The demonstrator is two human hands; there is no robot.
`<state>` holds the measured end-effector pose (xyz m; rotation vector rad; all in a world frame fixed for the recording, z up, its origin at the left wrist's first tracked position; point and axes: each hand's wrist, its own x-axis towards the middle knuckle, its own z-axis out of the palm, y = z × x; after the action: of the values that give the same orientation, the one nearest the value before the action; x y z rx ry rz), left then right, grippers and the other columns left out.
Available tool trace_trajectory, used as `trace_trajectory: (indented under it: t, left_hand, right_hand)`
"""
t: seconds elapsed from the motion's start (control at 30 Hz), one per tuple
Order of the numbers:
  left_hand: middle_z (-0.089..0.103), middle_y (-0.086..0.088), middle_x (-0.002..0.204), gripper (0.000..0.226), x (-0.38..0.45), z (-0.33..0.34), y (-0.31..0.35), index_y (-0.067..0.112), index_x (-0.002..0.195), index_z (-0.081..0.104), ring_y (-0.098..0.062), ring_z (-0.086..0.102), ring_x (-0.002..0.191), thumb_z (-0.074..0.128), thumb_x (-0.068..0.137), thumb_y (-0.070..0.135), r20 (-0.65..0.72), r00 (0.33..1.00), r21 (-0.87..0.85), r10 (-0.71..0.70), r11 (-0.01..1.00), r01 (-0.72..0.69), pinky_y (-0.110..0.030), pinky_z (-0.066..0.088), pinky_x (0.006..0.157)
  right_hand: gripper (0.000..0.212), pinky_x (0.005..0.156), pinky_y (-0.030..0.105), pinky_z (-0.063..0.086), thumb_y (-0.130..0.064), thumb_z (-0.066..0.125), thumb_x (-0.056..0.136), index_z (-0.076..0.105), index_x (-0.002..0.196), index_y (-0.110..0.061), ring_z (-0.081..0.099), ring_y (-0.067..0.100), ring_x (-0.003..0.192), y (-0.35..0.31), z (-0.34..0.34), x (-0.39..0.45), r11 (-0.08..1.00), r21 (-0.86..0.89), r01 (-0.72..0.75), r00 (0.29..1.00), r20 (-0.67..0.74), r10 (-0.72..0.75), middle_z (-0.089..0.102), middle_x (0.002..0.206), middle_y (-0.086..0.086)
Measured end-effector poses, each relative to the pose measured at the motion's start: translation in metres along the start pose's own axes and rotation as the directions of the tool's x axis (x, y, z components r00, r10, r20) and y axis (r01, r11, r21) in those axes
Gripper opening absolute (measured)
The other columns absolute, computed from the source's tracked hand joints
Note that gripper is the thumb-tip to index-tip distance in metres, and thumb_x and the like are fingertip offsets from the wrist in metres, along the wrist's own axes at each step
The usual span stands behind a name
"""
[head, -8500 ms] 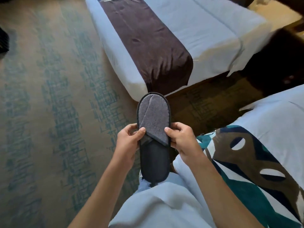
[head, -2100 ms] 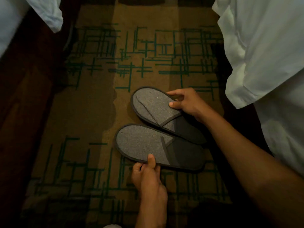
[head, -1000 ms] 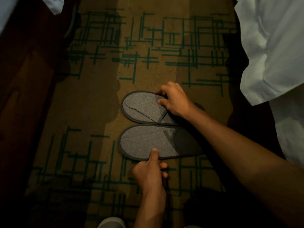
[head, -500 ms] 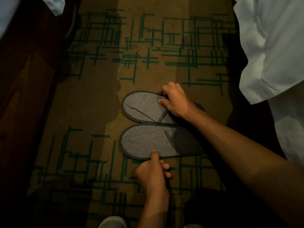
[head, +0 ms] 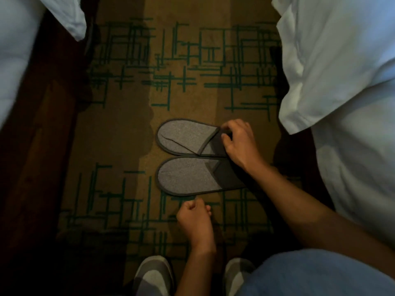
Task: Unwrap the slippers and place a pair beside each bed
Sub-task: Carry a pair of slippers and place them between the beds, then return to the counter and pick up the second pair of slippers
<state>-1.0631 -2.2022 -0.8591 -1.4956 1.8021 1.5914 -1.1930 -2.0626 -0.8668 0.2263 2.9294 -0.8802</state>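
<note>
I saw the two grey slippers lying side by side on the patterned carpet (head: pixel 128 133), the far slipper (head: pixel 183 136) touching the near slipper (head: pixel 188 176). My right hand (head: pixel 239 144) pinched the far slipper's dark strap. My left hand (head: pixel 194 216) was curled closed just beside the near one, holding nothing. White bedding (head: pixel 342 82) hung to the right.

Open carpet (head: pixel 128 135) lies left of and beyond the slippers (head: pixel 186 157). Hanging bedsheet (head: pixel 333 82) closes the right side; dark bed base (head: pixel 38 146) bounds the left.
</note>
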Motion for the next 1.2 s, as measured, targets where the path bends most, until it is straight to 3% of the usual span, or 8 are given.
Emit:
trace_trajectory:
  t: [0.2, 0.3, 0.4, 0.53, 0.63, 0.83, 0.97, 1.2]
  left_hand:
    - [0.063, -0.009, 0.065, 0.024, -0.04, -0.053, 0.028, 0.012, 0.067, 0.058, -0.02, 0.055, 0.056, 0.053, 0.089, 0.002, 0.076, 0.995, 0.136, -0.063, 0.989, 0.053, -0.025, 0.041, 0.056]
    - [0.063, -0.008, 0.07, 0.024, -0.071, -0.083, 0.06, 0.015, 0.069, 0.058, -0.017, 0.055, 0.056, 0.053, 0.09, 0.003, 0.111, 0.993, 0.212, -0.041, 0.977, 0.017, -0.024, 0.041, 0.053]
    - [0.064, -0.011, 0.074, 0.02, -0.109, -0.119, 0.094, 0.013, 0.074, 0.06, -0.017, 0.056, 0.058, 0.053, 0.091, 0.004, 0.141, 0.99, 0.246, -0.007, 0.969, -0.028, -0.026, 0.044, 0.056]
    - [0.066, -0.012, 0.077, 0.015, -0.166, -0.166, 0.135, 0.01, 0.083, 0.063, -0.019, 0.059, 0.064, 0.053, 0.092, 0.006, 0.205, 0.979, 0.307, 0.004, 0.949, -0.068, -0.032, 0.049, 0.067]
    - [0.07, -0.012, 0.082, 0.016, -0.204, -0.197, 0.16, 0.016, 0.082, 0.065, -0.022, 0.063, 0.073, 0.053, 0.091, 0.009, 0.255, 0.967, 0.389, 0.014, 0.914, -0.116, -0.036, 0.049, 0.07]
    - [0.072, -0.007, 0.083, 0.013, -0.281, -0.266, 0.206, 0.02, 0.085, 0.068, -0.025, 0.067, 0.079, 0.056, 0.089, 0.017, 0.327, 0.945, 0.58, 0.009, 0.787, -0.208, -0.042, 0.056, 0.074]
    - [0.072, -0.004, 0.08, 0.013, -0.335, -0.306, 0.238, 0.018, 0.083, 0.068, -0.023, 0.068, 0.077, 0.057, 0.089, 0.016, 0.359, 0.932, 0.64, 0.05, 0.714, -0.285, -0.038, 0.056, 0.068]
    - [0.07, -0.007, 0.076, 0.018, -0.417, -0.348, 0.285, 0.019, 0.078, 0.067, -0.024, 0.066, 0.07, 0.057, 0.091, 0.01, 0.372, 0.923, 0.657, 0.102, 0.673, -0.339, -0.03, 0.051, 0.059]
  right_hand:
    - [0.023, 0.091, 0.036, 0.047, -0.01, 0.06, 0.089, 0.066, 0.111, -0.008, 0.058, 0.032, 0.108, -0.029, -0.055, -0.074, 0.982, 0.02, -0.188, 0.966, 0.183, 0.181, 0.064, 0.112, 0.015]
    - [0.027, 0.093, 0.038, 0.051, -0.012, 0.06, 0.091, 0.064, 0.117, -0.008, 0.061, 0.03, 0.108, -0.051, -0.096, -0.106, 0.955, 0.025, -0.294, 0.903, 0.334, 0.269, 0.064, 0.117, 0.015]
    - [0.025, 0.085, 0.033, 0.05, -0.012, 0.059, 0.091, 0.065, 0.115, -0.008, 0.065, 0.027, 0.099, -0.076, -0.145, -0.137, 0.925, 0.043, -0.378, 0.841, 0.435, 0.323, 0.069, 0.106, 0.013]
    - [0.022, 0.075, 0.026, 0.047, -0.01, 0.057, 0.091, 0.067, 0.111, -0.01, 0.066, 0.022, 0.09, -0.114, -0.207, -0.182, 0.879, 0.063, -0.473, 0.798, 0.453, 0.397, 0.071, 0.094, 0.009]
    - [0.022, 0.076, 0.021, 0.041, -0.016, 0.056, 0.093, 0.067, 0.112, -0.014, 0.064, 0.019, 0.093, -0.144, -0.252, -0.216, 0.851, 0.052, -0.523, 0.765, 0.469, 0.441, 0.071, 0.104, 0.007]
    - [0.027, 0.079, 0.025, 0.045, -0.02, 0.056, 0.095, 0.062, 0.121, -0.018, 0.064, 0.02, 0.105, -0.198, -0.339, -0.282, 0.841, 0.012, -0.542, 0.706, 0.549, 0.447, 0.069, 0.115, 0.005]
    - [0.024, 0.089, 0.038, 0.051, -0.021, 0.057, 0.093, 0.063, 0.116, -0.019, 0.064, 0.022, 0.103, -0.232, -0.396, -0.312, 0.827, -0.009, -0.562, 0.665, 0.59, 0.458, 0.067, 0.105, 0.002]
    - [0.027, 0.091, 0.032, 0.05, -0.02, 0.056, 0.092, 0.066, 0.117, -0.016, 0.062, 0.022, 0.108, -0.275, -0.491, -0.331, 0.676, 0.117, -0.728, 0.629, 0.506, 0.59, 0.068, 0.116, 0.006]
